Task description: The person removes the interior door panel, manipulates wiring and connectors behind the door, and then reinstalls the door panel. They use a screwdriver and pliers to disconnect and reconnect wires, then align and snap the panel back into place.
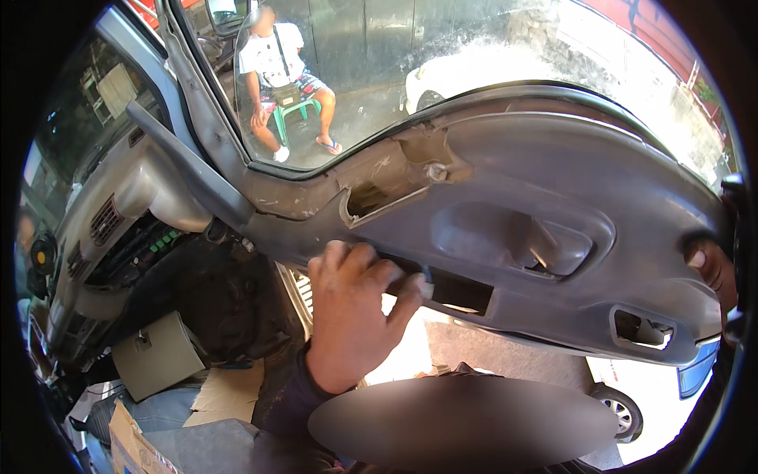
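Note:
A grey car door panel stretches across the middle and right. It has a rectangular slot along its lower part and a larger cut-out near its upper left. My left hand is closed over the lower edge at the slot, with its fingers bent and its thumb reaching across the opening; something small and pale shows at the thumb tip. At the far right, my right hand grips the panel's end, partly cut off by the dark rim of the picture. The inner door handle recess lies between the two hands.
The dashboard and a grey pillar stand at left. Below them are an olive-coloured box and cardboard pieces. Beyond the window glass a person sits on a green stool. A car wheel shows at lower right.

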A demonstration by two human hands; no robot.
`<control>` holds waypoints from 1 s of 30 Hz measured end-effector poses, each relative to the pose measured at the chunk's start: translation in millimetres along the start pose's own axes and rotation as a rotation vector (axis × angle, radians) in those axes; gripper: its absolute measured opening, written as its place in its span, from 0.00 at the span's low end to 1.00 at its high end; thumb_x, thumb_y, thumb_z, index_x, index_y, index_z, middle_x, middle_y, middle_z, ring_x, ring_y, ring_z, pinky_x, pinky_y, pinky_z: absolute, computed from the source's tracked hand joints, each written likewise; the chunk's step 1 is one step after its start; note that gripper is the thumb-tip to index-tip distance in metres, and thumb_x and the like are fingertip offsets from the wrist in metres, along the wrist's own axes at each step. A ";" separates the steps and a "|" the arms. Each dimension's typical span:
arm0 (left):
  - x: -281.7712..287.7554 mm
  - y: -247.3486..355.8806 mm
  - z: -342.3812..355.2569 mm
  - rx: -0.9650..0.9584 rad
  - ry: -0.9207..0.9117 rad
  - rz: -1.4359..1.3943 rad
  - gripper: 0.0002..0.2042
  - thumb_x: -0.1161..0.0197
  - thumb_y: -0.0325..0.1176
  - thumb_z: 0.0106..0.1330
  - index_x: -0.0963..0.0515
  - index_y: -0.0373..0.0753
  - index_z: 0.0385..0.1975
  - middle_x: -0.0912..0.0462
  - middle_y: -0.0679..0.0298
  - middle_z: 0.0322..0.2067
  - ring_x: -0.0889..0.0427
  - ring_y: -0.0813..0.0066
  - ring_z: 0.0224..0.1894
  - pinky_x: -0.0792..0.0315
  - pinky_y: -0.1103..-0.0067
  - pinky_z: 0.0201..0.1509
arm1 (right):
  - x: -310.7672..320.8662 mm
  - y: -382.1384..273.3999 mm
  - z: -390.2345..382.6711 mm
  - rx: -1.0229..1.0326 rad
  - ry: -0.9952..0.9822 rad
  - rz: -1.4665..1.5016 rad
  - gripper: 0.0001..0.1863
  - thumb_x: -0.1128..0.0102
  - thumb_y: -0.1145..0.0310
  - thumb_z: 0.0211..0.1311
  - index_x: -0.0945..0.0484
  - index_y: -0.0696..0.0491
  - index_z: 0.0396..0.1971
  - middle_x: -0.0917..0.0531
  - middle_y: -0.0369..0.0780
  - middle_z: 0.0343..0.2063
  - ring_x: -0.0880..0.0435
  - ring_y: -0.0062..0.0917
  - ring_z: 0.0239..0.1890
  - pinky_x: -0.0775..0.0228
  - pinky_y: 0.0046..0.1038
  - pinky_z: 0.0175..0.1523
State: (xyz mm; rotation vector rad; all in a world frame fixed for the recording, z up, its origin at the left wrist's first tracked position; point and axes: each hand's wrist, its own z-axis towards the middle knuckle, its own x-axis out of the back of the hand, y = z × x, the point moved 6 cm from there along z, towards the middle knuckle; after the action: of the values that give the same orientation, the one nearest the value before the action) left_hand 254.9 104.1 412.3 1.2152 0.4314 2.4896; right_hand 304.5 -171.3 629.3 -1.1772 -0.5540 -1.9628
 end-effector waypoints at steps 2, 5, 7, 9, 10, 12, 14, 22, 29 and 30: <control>-3.5 7.1 -0.4 -0.035 0.041 0.036 0.17 0.28 0.49 0.59 0.17 0.38 0.25 0.27 0.61 0.28 0.30 0.60 0.40 0.40 0.64 0.47 | -1.2 -0.4 1.3 0.011 0.004 0.006 0.21 0.16 0.61 0.49 0.19 0.62 0.25 0.17 0.36 0.20 0.23 0.18 0.21 0.34 0.19 0.28; -7.6 5.0 -1.6 0.024 0.007 0.062 0.17 0.29 0.49 0.59 0.15 0.40 0.24 0.28 0.63 0.29 0.32 0.62 0.41 0.43 0.65 0.46 | -2.4 1.0 1.4 -0.020 0.011 0.018 0.22 0.16 0.60 0.49 0.19 0.62 0.26 0.18 0.36 0.21 0.23 0.18 0.23 0.34 0.20 0.30; -9.5 3.4 -1.9 0.072 -0.005 0.021 0.15 0.28 0.48 0.59 0.14 0.41 0.23 0.28 0.64 0.29 0.32 0.61 0.41 0.43 0.65 0.46 | -3.0 1.7 1.3 -0.040 0.020 0.018 0.22 0.16 0.60 0.48 0.20 0.61 0.28 0.18 0.36 0.22 0.23 0.19 0.24 0.34 0.21 0.31; -10.1 1.1 -1.6 0.129 0.007 -0.044 0.13 0.28 0.47 0.58 0.13 0.43 0.23 0.28 0.64 0.29 0.32 0.61 0.41 0.43 0.65 0.47 | -4.6 2.5 1.9 -0.054 0.026 0.020 0.23 0.16 0.59 0.48 0.20 0.61 0.29 0.18 0.37 0.23 0.23 0.19 0.25 0.34 0.21 0.32; -9.8 0.7 -1.6 0.141 0.023 -0.054 0.13 0.27 0.45 0.57 0.12 0.41 0.24 0.28 0.63 0.28 0.32 0.62 0.40 0.42 0.66 0.46 | -5.7 3.2 2.4 -0.062 0.029 0.023 0.24 0.16 0.59 0.48 0.20 0.61 0.30 0.18 0.37 0.23 0.23 0.20 0.25 0.33 0.21 0.33; -11.2 -0.2 -1.9 0.163 0.039 -0.067 0.12 0.26 0.42 0.55 0.12 0.39 0.27 0.27 0.62 0.26 0.32 0.64 0.40 0.39 0.68 0.45 | -8.4 4.1 3.1 -0.076 0.030 0.028 0.24 0.16 0.58 0.47 0.21 0.61 0.31 0.18 0.37 0.24 0.22 0.20 0.26 0.33 0.22 0.34; -13.3 -4.3 -2.1 0.200 0.044 -0.148 0.12 0.26 0.40 0.55 0.12 0.38 0.28 0.27 0.62 0.26 0.33 0.64 0.39 0.39 0.68 0.44 | -9.7 4.5 3.9 -0.085 0.036 0.031 0.25 0.16 0.58 0.47 0.21 0.61 0.32 0.18 0.37 0.25 0.22 0.21 0.27 0.33 0.23 0.35; -17.0 -14.1 -1.5 0.240 0.078 -0.211 0.12 0.30 0.39 0.63 0.13 0.34 0.29 0.28 0.60 0.24 0.34 0.64 0.37 0.38 0.70 0.43 | -12.4 8.1 8.5 -0.153 0.044 0.027 0.29 0.16 0.55 0.45 0.23 0.60 0.37 0.18 0.38 0.29 0.21 0.23 0.31 0.32 0.25 0.40; -13.2 -11.6 -2.0 0.176 -0.051 -0.247 0.12 0.30 0.42 0.62 0.13 0.39 0.26 0.25 0.63 0.25 0.31 0.61 0.38 0.40 0.64 0.45 | -18.4 12.0 15.7 -0.209 0.050 0.020 0.33 0.16 0.53 0.44 0.24 0.59 0.41 0.19 0.39 0.32 0.21 0.24 0.35 0.31 0.27 0.44; -14.9 -6.6 -3.0 0.139 -0.044 -0.221 0.12 0.30 0.41 0.62 0.13 0.39 0.26 0.24 0.63 0.25 0.31 0.61 0.38 0.40 0.65 0.45 | -19.3 12.5 17.0 -0.217 0.050 0.018 0.33 0.16 0.52 0.44 0.24 0.59 0.42 0.19 0.39 0.32 0.21 0.25 0.35 0.31 0.27 0.44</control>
State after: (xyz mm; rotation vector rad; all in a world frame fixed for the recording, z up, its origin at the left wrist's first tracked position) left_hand 262.2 103.4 397.5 1.1999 0.6967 2.2734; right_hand 329.0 -159.7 620.2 -1.2554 -0.3087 -2.0704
